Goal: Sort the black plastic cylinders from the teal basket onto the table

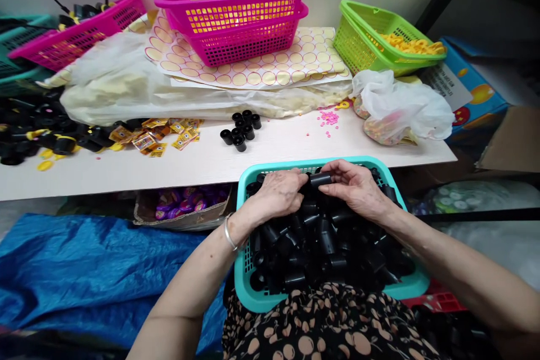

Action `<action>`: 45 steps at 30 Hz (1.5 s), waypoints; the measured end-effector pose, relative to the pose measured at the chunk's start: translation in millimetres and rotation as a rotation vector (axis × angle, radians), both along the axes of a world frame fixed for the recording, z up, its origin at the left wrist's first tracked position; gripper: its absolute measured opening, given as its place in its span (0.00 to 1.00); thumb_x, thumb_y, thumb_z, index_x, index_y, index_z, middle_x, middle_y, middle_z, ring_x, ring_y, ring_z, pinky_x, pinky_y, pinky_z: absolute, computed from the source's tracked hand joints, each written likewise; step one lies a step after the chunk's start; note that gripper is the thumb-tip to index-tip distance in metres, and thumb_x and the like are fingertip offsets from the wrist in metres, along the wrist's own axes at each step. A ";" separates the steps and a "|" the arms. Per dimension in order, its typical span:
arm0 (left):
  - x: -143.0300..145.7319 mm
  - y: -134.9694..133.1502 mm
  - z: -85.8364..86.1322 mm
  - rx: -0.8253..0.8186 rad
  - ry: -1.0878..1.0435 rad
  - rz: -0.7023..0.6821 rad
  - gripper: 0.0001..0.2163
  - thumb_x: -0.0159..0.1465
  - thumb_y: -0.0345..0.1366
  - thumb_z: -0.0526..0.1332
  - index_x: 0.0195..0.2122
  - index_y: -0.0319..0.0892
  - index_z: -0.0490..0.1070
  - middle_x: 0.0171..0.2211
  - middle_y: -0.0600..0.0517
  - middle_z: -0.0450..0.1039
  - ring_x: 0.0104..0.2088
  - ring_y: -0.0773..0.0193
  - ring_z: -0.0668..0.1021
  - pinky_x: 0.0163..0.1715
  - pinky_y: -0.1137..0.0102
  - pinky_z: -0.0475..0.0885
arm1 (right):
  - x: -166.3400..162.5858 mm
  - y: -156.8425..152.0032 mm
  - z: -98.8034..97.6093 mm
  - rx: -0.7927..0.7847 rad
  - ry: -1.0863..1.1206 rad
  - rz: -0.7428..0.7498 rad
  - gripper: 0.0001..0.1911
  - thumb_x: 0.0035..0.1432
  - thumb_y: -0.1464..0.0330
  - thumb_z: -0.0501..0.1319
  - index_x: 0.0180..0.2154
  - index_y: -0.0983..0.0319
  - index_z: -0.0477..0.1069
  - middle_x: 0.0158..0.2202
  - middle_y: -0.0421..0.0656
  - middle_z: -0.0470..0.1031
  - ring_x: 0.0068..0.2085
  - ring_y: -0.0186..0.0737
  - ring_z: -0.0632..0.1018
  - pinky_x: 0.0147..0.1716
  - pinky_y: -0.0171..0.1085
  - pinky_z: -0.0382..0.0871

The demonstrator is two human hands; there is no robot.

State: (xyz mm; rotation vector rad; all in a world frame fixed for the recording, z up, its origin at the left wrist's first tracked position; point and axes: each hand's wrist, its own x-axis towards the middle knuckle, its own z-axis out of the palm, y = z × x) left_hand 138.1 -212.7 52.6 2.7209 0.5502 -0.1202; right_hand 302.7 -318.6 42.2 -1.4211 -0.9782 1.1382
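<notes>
A turquoise basket (243, 287) full of short black plastic tubes (324, 236) sits in front of my body. Over its far side, my right hand (352, 188) pinches one black plastic tube (321, 179) between thumb and fingers, and the tube lies sideways. My left hand (282, 192) is closed close to that tube's left end, its fingers curled. What those fingers hold, if anything, is hidden. Several black tubes (240, 129) stand grouped on the white table (278, 149) just beyond the basket.
Pink baskets (248, 39) and green baskets (371, 50) with yellow rings stand at the back. Small orange packets (147, 138) and black parts (63, 143) lie at left. Pink beads (329, 118) and a white plastic bag (405, 101) lie at right. Below is a box (185, 219) of purple items.
</notes>
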 end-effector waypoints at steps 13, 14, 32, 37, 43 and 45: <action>-2.3 -32.9 -4.5 -0.159 -0.017 -0.126 0.17 0.54 0.29 0.55 0.45 0.43 0.64 0.44 0.47 0.67 0.39 0.58 0.74 0.35 0.67 0.69 | 4.6 -5.4 7.2 -0.008 0.111 -0.021 0.17 0.40 0.72 0.69 0.35 0.64 0.69 0.34 0.40 0.73 0.33 0.32 0.74 0.32 0.32 0.68; -3.9 -32.2 -4.6 -0.193 -0.044 -0.113 0.15 0.52 0.29 0.57 0.43 0.42 0.65 0.42 0.48 0.68 0.38 0.59 0.73 0.35 0.68 0.68 | 5.6 -7.4 7.5 -0.008 0.140 -0.021 0.17 0.40 0.73 0.70 0.35 0.64 0.69 0.34 0.40 0.73 0.32 0.31 0.74 0.31 0.31 0.68; -1.3 -37.3 -7.3 -1.208 -0.779 0.758 0.12 0.49 0.40 0.70 0.26 0.36 0.72 0.21 0.55 0.68 0.22 0.74 0.67 0.23 0.77 0.61 | -16.1 -10.5 16.7 -0.052 0.531 -0.028 0.18 0.47 0.69 0.68 0.39 0.62 0.64 0.34 0.38 0.70 0.28 0.32 0.78 0.30 0.35 0.76; -2.8 -30.6 -7.2 -1.441 -0.726 0.936 0.18 0.50 0.47 0.67 0.22 0.37 0.67 0.16 0.57 0.62 0.15 0.76 0.60 0.14 0.77 0.50 | -12.6 -12.2 9.9 0.032 0.293 -0.048 0.18 0.49 0.68 0.67 0.41 0.62 0.65 0.33 0.39 0.71 0.32 0.33 0.76 0.32 0.35 0.73; -2.5 -28.0 -9.1 -1.350 -0.827 1.041 0.18 0.49 0.48 0.68 0.22 0.37 0.68 0.16 0.55 0.66 0.16 0.74 0.64 0.15 0.77 0.54 | -15.2 -17.7 3.0 0.120 0.017 0.020 0.14 0.54 0.70 0.63 0.43 0.59 0.65 0.33 0.38 0.68 0.33 0.29 0.70 0.30 0.30 0.65; -2.7 -28.5 -9.6 -1.300 -0.842 1.048 0.17 0.49 0.47 0.68 0.21 0.37 0.68 0.16 0.55 0.65 0.17 0.73 0.65 0.17 0.76 0.57 | -16.3 -17.9 1.2 0.144 -0.045 0.035 0.13 0.55 0.70 0.62 0.43 0.59 0.65 0.32 0.37 0.67 0.31 0.30 0.68 0.29 0.30 0.63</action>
